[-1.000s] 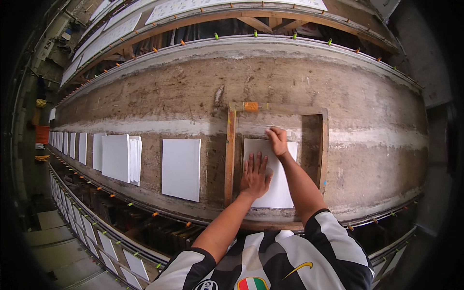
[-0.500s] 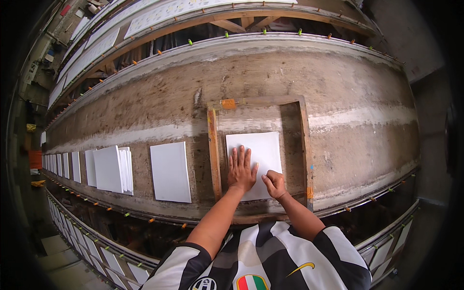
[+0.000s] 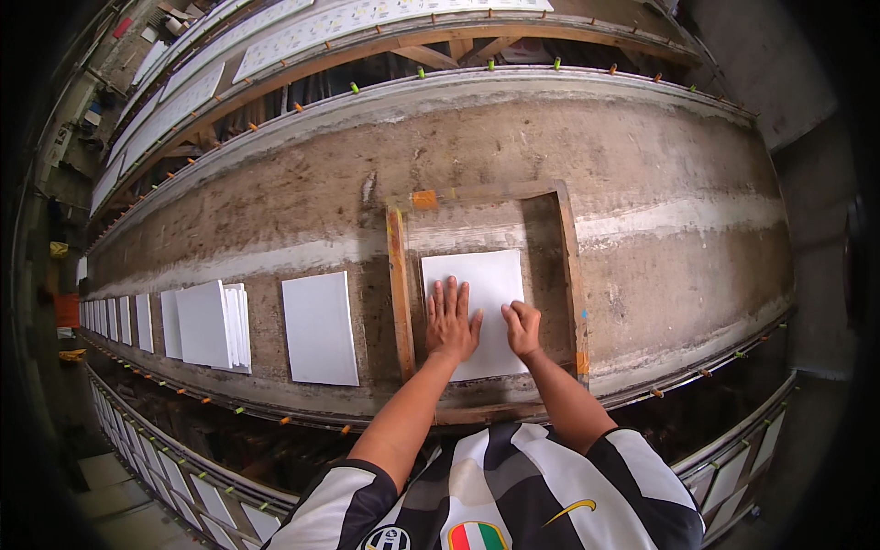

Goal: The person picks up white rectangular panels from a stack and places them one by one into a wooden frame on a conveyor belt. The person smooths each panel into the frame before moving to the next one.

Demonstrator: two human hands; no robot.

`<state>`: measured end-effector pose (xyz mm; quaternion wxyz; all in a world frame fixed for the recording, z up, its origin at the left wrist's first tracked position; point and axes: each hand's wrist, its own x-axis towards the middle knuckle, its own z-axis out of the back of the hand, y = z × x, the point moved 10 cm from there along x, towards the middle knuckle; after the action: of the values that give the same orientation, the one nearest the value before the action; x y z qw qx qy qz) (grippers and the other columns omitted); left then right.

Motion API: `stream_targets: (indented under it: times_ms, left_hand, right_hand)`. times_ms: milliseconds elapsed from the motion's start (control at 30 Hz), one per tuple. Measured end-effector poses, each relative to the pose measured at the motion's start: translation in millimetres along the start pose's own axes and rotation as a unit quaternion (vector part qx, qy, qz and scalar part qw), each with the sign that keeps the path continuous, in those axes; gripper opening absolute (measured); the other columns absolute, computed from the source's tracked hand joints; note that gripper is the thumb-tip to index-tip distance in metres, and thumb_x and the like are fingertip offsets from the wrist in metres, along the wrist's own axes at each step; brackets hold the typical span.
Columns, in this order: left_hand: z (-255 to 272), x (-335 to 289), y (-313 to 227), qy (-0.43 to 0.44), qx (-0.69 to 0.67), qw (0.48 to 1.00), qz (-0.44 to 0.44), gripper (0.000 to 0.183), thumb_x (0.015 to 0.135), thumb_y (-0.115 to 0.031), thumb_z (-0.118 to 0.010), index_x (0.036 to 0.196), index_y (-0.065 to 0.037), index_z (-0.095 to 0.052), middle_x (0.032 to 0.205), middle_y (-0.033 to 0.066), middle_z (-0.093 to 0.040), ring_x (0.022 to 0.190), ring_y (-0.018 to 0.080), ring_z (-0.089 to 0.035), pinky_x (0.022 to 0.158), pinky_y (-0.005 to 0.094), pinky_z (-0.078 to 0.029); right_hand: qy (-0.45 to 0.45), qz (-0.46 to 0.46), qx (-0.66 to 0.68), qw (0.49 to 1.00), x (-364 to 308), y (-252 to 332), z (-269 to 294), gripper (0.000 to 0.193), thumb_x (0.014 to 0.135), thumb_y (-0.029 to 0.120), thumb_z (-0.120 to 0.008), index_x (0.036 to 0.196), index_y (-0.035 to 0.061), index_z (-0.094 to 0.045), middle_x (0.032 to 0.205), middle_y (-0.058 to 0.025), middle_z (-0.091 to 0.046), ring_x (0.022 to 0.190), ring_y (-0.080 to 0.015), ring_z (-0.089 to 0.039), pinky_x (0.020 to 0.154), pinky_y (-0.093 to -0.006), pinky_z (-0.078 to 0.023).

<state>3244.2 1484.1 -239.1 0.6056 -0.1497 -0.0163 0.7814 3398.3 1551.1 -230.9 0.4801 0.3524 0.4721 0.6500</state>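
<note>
A white rectangular sheet lies flat on the long brown worktable, inside a wooden frame. My left hand rests flat on the sheet's left half, fingers stretched toward its far edge. Curled closed, my right hand is over the sheet's right edge. Its knuckles face away from me, and whatever its fingers may hold is hidden. Orange tape marks the frame's far left corner, and another orange patch sits low on its right bar.
Left of the frame lies a single white sheet. Beyond it is an overlapping pile of white sheets, then a row of several more. Small green and orange pegs line the table edges. Another table with printed white sheets runs along the far side.
My right hand has slid away from me along the sheet's right side, still curled. My left hand stays flat in place on the sheet. The whole view has shifted slightly.
</note>
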Motion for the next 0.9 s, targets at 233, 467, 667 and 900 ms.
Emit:
stream_targets:
  times_ms: [233, 467, 667, 900]
  left_hand:
    - [6, -1, -2, -0.039, -0.020, 0.999, -0.020, 0.071, 0.103, -0.045, -0.045, 0.160, -0.009, -0.025, 0.169, 0.0173, -0.012, 0.156, 0.0406, -0.006, 0.126, 0.0513, -0.010]
    - [0, 0, 1, -0.006, -0.031, 0.999, -0.007, 0.071, 0.104, -0.045, -0.042, 0.162, -0.009, -0.020, 0.169, 0.0168, -0.008, 0.156, 0.0399, -0.003, 0.126, 0.0513, -0.007]
    - [0, 0, 0, -0.011, -0.019, 1.000, -0.016, 0.073, 0.104, -0.047, -0.041, 0.162, -0.009, -0.018, 0.170, 0.0167, -0.005, 0.156, 0.0397, -0.002, 0.127, 0.0512, -0.005]
    - [0, -2, -1, -0.056, -0.014, 0.998, -0.023, 0.073, 0.103, -0.047, -0.046, 0.161, -0.010, -0.021, 0.168, 0.0172, -0.013, 0.155, 0.0416, -0.008, 0.126, 0.0528, -0.011]
  right_hand:
    - [-0.036, -0.002, -0.013, 0.999, 113, 1, -8, 0.036, 0.095, 0.021, -0.060, 0.074, -0.0070, -0.050, 0.062, -0.0212, -0.042, 0.060, -0.0148, -0.041, 0.056, -0.0385, -0.040]
    - [-0.040, 0.024, 0.072, 0.996, 148, 12, -13, 0.038, 0.093, 0.021, -0.063, 0.071, -0.0042, -0.045, 0.061, -0.0097, -0.034, 0.062, -0.0127, -0.037, 0.055, -0.0362, -0.036]
    - [-0.024, 0.036, -0.010, 0.999, 142, 12, -23, 0.035, 0.094, 0.022, -0.063, 0.075, -0.0060, -0.053, 0.065, -0.0219, -0.048, 0.059, -0.0243, -0.043, 0.059, -0.0402, -0.040]
    - [0.042, 0.062, -0.064, 0.995, 60, 15, -27, 0.033, 0.095, 0.020, -0.064, 0.072, -0.0016, -0.052, 0.070, -0.0223, -0.052, 0.062, -0.0380, -0.050, 0.060, -0.0437, -0.042]
